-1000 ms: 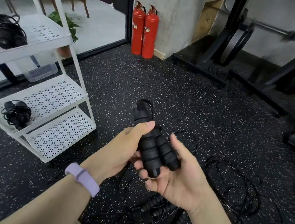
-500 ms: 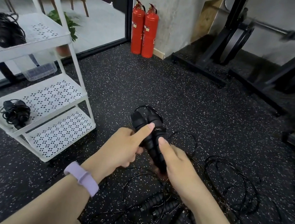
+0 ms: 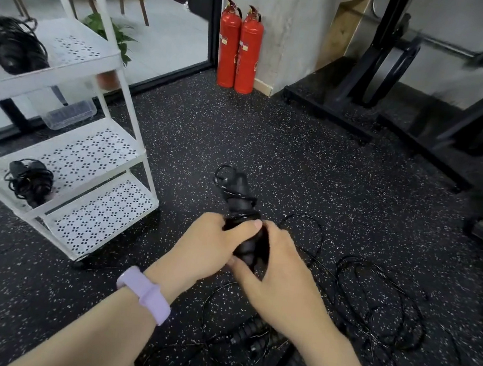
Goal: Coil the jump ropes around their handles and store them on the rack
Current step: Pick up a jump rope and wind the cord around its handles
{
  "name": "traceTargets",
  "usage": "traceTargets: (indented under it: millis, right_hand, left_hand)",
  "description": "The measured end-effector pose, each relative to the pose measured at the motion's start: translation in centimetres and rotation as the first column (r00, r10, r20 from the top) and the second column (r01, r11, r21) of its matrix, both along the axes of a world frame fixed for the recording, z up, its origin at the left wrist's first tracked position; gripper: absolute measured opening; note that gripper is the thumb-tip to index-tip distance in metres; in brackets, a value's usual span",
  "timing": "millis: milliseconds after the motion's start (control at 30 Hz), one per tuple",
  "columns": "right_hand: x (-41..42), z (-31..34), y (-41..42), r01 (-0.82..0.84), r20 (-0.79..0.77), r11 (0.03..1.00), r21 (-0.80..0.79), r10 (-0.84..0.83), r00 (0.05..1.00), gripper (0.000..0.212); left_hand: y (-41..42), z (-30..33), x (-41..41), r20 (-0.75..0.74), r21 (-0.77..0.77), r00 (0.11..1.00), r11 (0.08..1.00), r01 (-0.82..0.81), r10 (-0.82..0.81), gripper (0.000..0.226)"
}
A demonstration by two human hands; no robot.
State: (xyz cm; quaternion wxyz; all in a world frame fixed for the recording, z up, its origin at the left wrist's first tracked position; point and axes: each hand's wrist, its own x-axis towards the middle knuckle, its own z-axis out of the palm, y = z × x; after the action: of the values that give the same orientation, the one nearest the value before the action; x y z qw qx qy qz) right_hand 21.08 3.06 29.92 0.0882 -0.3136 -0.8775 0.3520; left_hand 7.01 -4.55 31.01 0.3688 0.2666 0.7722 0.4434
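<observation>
Speckled black gym floor (image 3: 297, 159), white rack (image 3: 99, 148) at left of frame.
Centre frame: left hand (image 3: 208, 248) and right hand (image 3: 280, 280) both curled around paired black handles (image 3: 241, 204), cord wound about them. Loose ropes (image 3: 371, 303) lower right; coiled rope (image 3: 28, 181) on middle shelf.

rack (image 3: 123, 151): far left, three shelves
coiled ropes (image 3: 28, 181): one on the middle shelf, more on the top shelf (image 3: 12, 45)
handles (image 3: 239, 206): center, held between both hands
loose ropes (image 3: 371, 303): on the floor, near right
fire extinguishers (image 3: 239, 47): far center, side by side against the pillar
</observation>
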Motion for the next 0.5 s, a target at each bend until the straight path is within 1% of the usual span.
traceTargets:
  millis: [33,67,100,133,167,200,233,267,300,333,400,433,467,500]
  right_hand:
    - [0.3,0.1,0.5,0.009,-0.044,0.986,-0.169,-0.017,0.999,0.051]
    - [0.5,0.2,1.0,0.023,-0.087,0.948,-0.318,-0.054,0.995,0.050]
    - [0.6,0.4,1.3,0.039,-0.129,0.886,-0.462,-0.111,0.985,0.050]
    - [0.6,0.5,1.5,0.055,-0.157,0.794,-0.606,-0.187,0.970,0.053]
    - [0.5,0.6,1.7,0.061,-0.163,0.674,-0.737,-0.263,0.951,0.056]
    - [0.3,0.6,1.8,0.036,-0.165,0.538,-0.842,-0.320,0.933,0.057]
    - [0.2,0.8,1.7,-0.008,-0.165,0.413,-0.911,-0.347,0.923,0.057]
    - [0.1,1.0,1.7,-0.050,-0.162,0.307,-0.950,-0.352,0.922,0.059]
    - [0.1,1.1,1.6,-0.089,-0.163,0.222,-0.971,-0.345,0.924,0.062]
    - [0.0,1.1,1.5,-0.132,-0.176,0.149,-0.980,-0.337,0.925,0.063]
    - [-0.1,1.0,1.5,-0.232,-0.227,0.026,-0.972,-0.341,0.912,0.058]
    - [-0.2,1.0,1.6,-0.269,-0.253,0.004,-0.963,-0.354,0.900,0.054]
    - [-0.3,1.0,1.6,-0.282,-0.271,0.026,-0.959,-0.367,0.890,0.052]
    - [-0.4,0.9,1.5,-0.267,-0.281,0.090,-0.960,-0.380,0.881,0.050]
  left_hand:
    - [-0.1,0.1,-0.3,-0.021,0.005,0.999,0.999,0.034,-0.034,0.042]
    - [-0.2,0.2,-0.5,-0.024,0.016,0.997,0.998,0.068,-0.068,0.038]
    - [-0.4,0.3,-0.6,-0.008,0.041,0.995,0.994,0.101,-0.101,0.035]
    - [-0.5,0.5,-0.6,0.019,0.071,0.991,0.989,0.133,-0.135,0.031]
    - [-0.6,0.6,-0.6,0.050,0.096,0.985,0.982,0.161,-0.166,0.028]
    - [-0.6,0.8,-0.5,0.082,0.117,0.979,0.977,0.176,-0.186,0.027]
    - [-0.6,0.9,-0.5,0.114,0.135,0.973,0.973,0.185,-0.200,0.027]
    - [-0.6,1.1,-0.5,0.147,0.151,0.967,0.971,0.188,-0.210,0.028]
    - [-0.6,1.2,-0.4,0.173,0.159,0.962,0.969,0.187,-0.214,0.031]
    - [-0.6,1.4,-0.4,0.189,0.159,0.960,0.972,0.175,-0.204,0.034]
    - [-0.6,1.5,-0.3,0.211,0.150,0.964,0.980,0.131,-0.161,0.038]
    - [-0.6,1.4,-0.4,0.213,0.143,0.968,0.984,0.107,-0.136,0.041]
    - [-0.5,1.4,-0.5,0.203,0.128,0.972,0.988,0.089,-0.114,0.045]
    - [-0.5,1.3,-0.6,0.167,0.105,0.981,0.991,0.082,-0.098,0.050]
